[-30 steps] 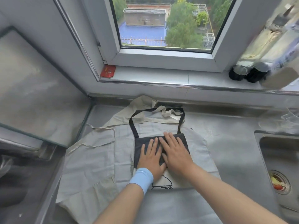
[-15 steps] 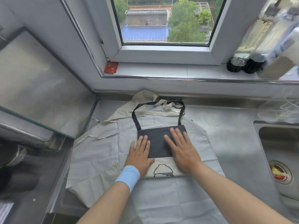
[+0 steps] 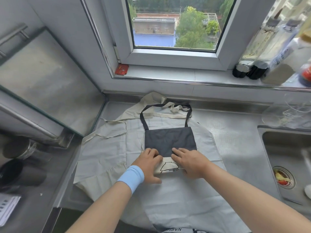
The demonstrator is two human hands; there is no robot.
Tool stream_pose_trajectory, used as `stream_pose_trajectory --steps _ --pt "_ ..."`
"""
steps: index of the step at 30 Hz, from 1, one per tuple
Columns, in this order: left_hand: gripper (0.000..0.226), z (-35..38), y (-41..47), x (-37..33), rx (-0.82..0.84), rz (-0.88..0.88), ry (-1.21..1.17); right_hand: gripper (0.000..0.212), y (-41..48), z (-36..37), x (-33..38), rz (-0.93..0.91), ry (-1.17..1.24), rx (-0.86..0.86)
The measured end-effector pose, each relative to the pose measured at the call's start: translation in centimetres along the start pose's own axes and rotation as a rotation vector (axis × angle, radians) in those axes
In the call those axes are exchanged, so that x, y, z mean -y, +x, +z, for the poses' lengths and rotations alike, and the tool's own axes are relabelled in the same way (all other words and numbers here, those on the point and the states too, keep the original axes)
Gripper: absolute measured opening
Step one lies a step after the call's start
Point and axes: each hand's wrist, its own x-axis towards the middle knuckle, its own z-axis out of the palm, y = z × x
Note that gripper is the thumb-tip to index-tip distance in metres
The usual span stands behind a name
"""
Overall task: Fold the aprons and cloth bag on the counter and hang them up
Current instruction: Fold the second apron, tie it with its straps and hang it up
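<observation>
1. Steel counter (image 3: pixel 235 142) under a window is carrying a pale apron (image 3: pixel 107 157), spread unfolded.
2. Lying on it, the cloth bag (image 3: pixel 169 140) is partly folded.
3. Left hand (image 3: pixel 149 165) and right hand (image 3: pixel 190 163) are gripping its near fold.
4. Apron folding and hanging are remaining, I judge.

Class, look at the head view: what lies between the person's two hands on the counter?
In the head view, the cloth bag, its printed cream end showing between the left hand and right hand.
</observation>
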Motion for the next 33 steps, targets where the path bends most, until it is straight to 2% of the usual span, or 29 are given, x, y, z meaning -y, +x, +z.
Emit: stream_pose_trajectory --steps 3,6,9,11,13,16,22,24,27,29,31,33 --pt "0.062 -0.2 -0.1 0.3 0.009 0.004 -0.043 0.04 0.6 -0.7 -0.6 0.033 0.136 -0.065" --pt "0.036 -1.0 0.6 1.2 -0.018 -0.084 -0.233 0.016 1.4 -1.5 -1.9 0.196 0.338 -0.146" --pt "0.022 -1.5 2.0 2.6 -0.034 -0.215 -0.325 0.019 2.2 -2.3 -3.8 0.282 0.427 -0.186" --pt "0.02 -1.9 2.8 3.6 -0.048 -0.293 -0.395 0.026 2.8 -2.4 -5.0 0.295 0.437 -0.164" --pt "0.023 -3.1 3.7 4.6 0.009 -0.349 -0.445 0.031 3.7 -2.3 -6.1 0.335 0.458 -0.155" --pt "0.029 -5.4 5.4 6.0 0.08 -0.433 -0.386 0.029 5.0 -2.6 -7.5 0.432 0.488 -0.16" --pt "0.022 -5.8 8.5 7.3 0.055 -0.564 -0.461 0.027 7.4 -2.8 -8.6 0.517 0.456 -0.251" --pt "0.024 -5.4 9.1 6.6 0.022 -0.615 -0.392 0.027 7.9 -2.3 -8.7 0.536 0.429 -0.273" --pt "0.045 -4.2 9.9 3.7 -0.262 -0.546 -0.048 0.029 8.4 -1.8 -8.9 0.553 0.408 -0.29" --pt "0.052 -3.2 10.4 1.0 -0.356 -0.341 -0.054 0.031 8.7 -1.6 -9.0 0.54 0.373 -0.261" --pt "0.047 -1.9 10.6 -0.4 -0.258 -0.177 -0.057 0.034 8.8 -1.5 -8.8 0.557 0.317 -0.249" --pt "0.054 -0.7 10.8 -0.4 -0.111 -0.152 -0.055 0.035 8.7 -1.5 -8.4 0.559 0.149 -0.306"
